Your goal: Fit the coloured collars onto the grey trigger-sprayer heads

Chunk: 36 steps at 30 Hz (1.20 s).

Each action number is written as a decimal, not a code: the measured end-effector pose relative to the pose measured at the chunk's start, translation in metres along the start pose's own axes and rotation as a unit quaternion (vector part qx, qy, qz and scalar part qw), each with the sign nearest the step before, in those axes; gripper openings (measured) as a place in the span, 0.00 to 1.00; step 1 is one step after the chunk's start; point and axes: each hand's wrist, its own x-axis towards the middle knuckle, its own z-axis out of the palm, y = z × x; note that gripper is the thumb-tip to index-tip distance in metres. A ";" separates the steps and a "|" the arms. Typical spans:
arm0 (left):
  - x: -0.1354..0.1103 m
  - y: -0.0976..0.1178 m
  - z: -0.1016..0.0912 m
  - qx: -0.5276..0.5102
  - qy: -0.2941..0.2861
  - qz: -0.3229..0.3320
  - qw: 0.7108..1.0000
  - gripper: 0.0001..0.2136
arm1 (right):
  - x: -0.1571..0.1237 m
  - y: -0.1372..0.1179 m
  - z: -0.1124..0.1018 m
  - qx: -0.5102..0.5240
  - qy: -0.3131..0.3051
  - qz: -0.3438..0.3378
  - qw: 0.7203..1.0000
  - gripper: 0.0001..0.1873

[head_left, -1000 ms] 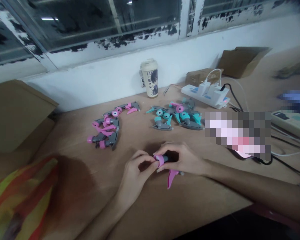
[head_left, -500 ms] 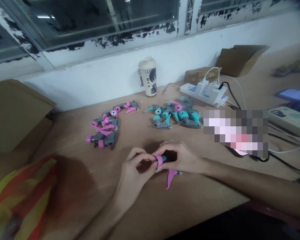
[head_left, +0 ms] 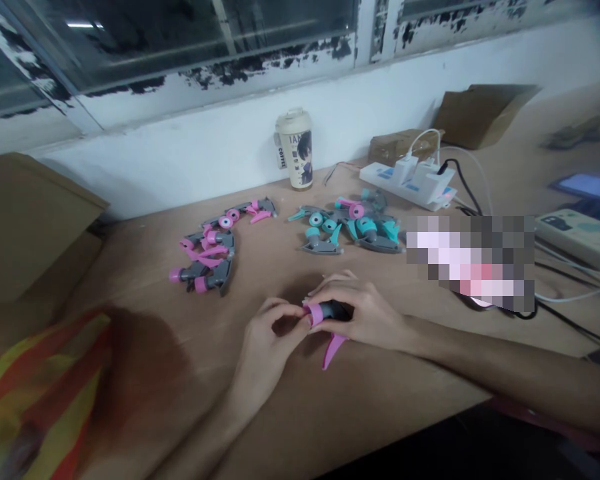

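Both my hands meet over the wooden table, holding one spray-trigger head with a dark grey body, a pink nozzle cap and a pink lever hanging below. My right hand wraps the grey body from above. My left hand pinches the pink cap at the nozzle end with thumb and fingertips. Farther back lie a row of pink-and-grey trigger heads and a cluster of teal-and-grey ones.
A lidded paper coffee cup stands by the white wall. A white power strip with chargers and cables sits at the right, cardboard boxes at the left and far right. A striped red-and-yellow bag lies front left.
The trigger head has turned a little in my hands, its pink lever swinging left and lower. My right hand now covers more of the grey body. The view has drifted slightly.
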 end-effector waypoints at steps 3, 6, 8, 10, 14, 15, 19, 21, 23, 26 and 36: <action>0.001 0.004 -0.004 -0.041 -0.026 -0.029 0.998 0.07 | 0.000 -0.002 0.001 -0.002 0.001 -0.016 1.000 0.12; 0.000 0.008 -0.005 -0.096 -0.035 -0.055 0.993 0.12 | 0.000 -0.001 -0.001 0.000 0.013 -0.004 1.000 0.13; -0.001 0.009 -0.003 -0.119 -0.033 -0.046 0.991 0.13 | 0.001 0.000 -0.003 0.010 0.030 0.033 0.999 0.13; -0.004 0.009 -0.001 -0.107 -0.037 -0.014 0.993 0.12 | 0.001 0.000 -0.005 0.032 0.043 0.079 0.995 0.13; -0.006 0.006 -0.001 -0.015 -0.017 0.065 0.998 0.11 | 0.002 -0.001 -0.005 0.067 0.040 0.111 0.991 0.14; -0.007 0.006 -0.001 0.013 -0.003 0.083 0.996 0.11 | 0.002 -0.002 -0.005 0.068 0.039 0.109 0.991 0.14; -0.006 0.005 -0.002 0.087 0.028 0.114 0.989 0.08 | 0.000 -0.004 -0.002 0.060 0.040 0.088 0.994 0.14; -0.006 0.006 -0.001 0.097 0.022 0.113 0.989 0.08 | 0.000 -0.004 -0.002 0.052 0.034 0.086 0.994 0.12; -0.007 0.006 0.001 0.095 0.013 0.105 0.990 0.08 | 0.000 -0.004 -0.002 0.040 0.032 0.084 0.995 0.11; -0.010 0.005 0.004 0.070 -0.002 0.097 0.993 0.11 | 0.002 -0.003 -0.004 0.018 0.034 0.070 0.997 0.12; 0.004 -0.009 -0.008 0.087 0.121 0.093 0.985 0.05 | 0.031 0.015 -0.036 -0.192 0.018 0.039 0.980 0.11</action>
